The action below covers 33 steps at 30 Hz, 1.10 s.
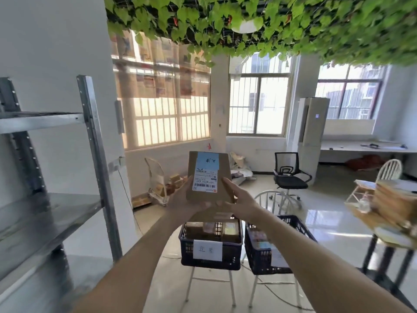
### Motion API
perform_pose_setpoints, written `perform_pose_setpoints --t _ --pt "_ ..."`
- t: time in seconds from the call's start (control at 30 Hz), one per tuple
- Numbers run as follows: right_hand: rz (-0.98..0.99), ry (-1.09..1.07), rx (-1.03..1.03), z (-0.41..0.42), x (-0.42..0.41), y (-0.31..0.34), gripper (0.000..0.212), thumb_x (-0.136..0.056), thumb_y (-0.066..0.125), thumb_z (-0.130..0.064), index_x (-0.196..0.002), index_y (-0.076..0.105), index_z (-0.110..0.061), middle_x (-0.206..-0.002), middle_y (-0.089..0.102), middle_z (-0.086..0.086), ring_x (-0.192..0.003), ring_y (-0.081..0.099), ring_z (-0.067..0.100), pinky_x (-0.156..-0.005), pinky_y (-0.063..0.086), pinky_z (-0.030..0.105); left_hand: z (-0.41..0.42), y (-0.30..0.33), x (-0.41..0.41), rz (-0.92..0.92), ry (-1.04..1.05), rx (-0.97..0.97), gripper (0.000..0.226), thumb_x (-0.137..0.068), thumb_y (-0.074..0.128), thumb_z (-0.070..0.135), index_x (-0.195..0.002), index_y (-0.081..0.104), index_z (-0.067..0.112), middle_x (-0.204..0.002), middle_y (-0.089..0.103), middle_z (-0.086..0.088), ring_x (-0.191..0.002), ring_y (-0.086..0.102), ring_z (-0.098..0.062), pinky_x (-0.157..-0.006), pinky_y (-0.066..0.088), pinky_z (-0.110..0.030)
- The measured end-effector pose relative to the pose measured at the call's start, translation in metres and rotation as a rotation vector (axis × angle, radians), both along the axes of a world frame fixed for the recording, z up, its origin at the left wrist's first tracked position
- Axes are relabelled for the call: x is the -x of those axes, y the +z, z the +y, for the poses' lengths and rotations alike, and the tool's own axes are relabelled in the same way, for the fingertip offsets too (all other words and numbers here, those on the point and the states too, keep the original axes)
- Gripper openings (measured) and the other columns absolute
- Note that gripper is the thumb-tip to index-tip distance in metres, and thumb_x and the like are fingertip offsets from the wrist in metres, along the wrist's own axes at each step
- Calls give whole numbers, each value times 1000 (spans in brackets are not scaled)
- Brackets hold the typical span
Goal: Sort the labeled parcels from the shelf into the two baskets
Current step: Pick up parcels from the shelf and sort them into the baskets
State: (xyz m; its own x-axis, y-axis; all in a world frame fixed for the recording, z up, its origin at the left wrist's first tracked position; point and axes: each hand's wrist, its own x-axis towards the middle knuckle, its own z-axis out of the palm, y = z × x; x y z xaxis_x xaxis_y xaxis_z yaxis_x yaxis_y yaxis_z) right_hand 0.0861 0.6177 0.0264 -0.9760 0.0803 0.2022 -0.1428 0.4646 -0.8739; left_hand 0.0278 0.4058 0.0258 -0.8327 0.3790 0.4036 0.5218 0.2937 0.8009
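Note:
A flat brown cardboard parcel (pixel 223 168) with a white shipping label and a blue handwritten note is held upright in front of me. My left hand (pixel 182 199) grips its lower left edge from behind. My right hand (pixel 239 203) holds its lower right side, fingers along the front. Below the parcel stand two dark plastic baskets on white chairs: the left basket (pixel 209 258), with a white handwritten label, holds several parcels; the right basket (pixel 255 260) is partly hidden by my right forearm. The grey metal shelf (pixel 45 213) stands at my left, its visible boards bare.
A black office chair (pixel 288 175) and a tall white unit (pixel 312 123) stand farther back. A wooden table (pixel 383 213) with stacked items is at the right. Boxes and bags lie under the windows. Cables run across the glossy floor (pixel 320 224).

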Motion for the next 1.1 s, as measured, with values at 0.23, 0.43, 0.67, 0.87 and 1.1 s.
perform_pose_setpoints --t 0.23,0.43,0.67,0.87,1.1 --pt "-62 -213 -52 92 7 -20 90 -90 78 -23 -157 20 -41 -120 56 -19 -113 60 1 -98 48 11 105 -25 50 -41 -173 -8 85 -53 85 64 -122 37 78 -123 62 22 -122 56 -15 -100 52 -45" --pt "-121 -288 -76 182 22 -37 89 -91 76 -22 -161 22 -33 -119 52 -21 -111 60 8 -89 57 27 205 -43 78 -92 -274 36 86 -66 87 50 -138 39 55 -123 61 17 -117 57 -16 -95 55 -44" --pt "-189 -307 -31 294 77 -64 87 -93 74 -20 -161 21 -32 -118 45 -25 -104 58 6 -97 55 32 321 -65 141 -120 -311 98 91 -70 89 38 -147 40 39 -123 63 14 -115 58 -14 -93 55 -36" --pt "-238 -306 -70 395 148 -88 89 -91 76 -28 -160 21 -39 -155 37 -3 -127 54 21 -94 54 27 419 -96 201 -189 -310 90 98 -59 90 52 -143 40 42 -124 64 14 -115 61 -12 -93 57 -43" --pt "-399 -269 -15 475 212 -150 93 -91 77 -28 -161 17 -36 -141 55 -2 -126 57 19 -108 50 39 494 -161 264 -245 -301 155 92 -68 90 43 -143 37 43 -129 62 10 -119 59 -15 -99 54 -38"
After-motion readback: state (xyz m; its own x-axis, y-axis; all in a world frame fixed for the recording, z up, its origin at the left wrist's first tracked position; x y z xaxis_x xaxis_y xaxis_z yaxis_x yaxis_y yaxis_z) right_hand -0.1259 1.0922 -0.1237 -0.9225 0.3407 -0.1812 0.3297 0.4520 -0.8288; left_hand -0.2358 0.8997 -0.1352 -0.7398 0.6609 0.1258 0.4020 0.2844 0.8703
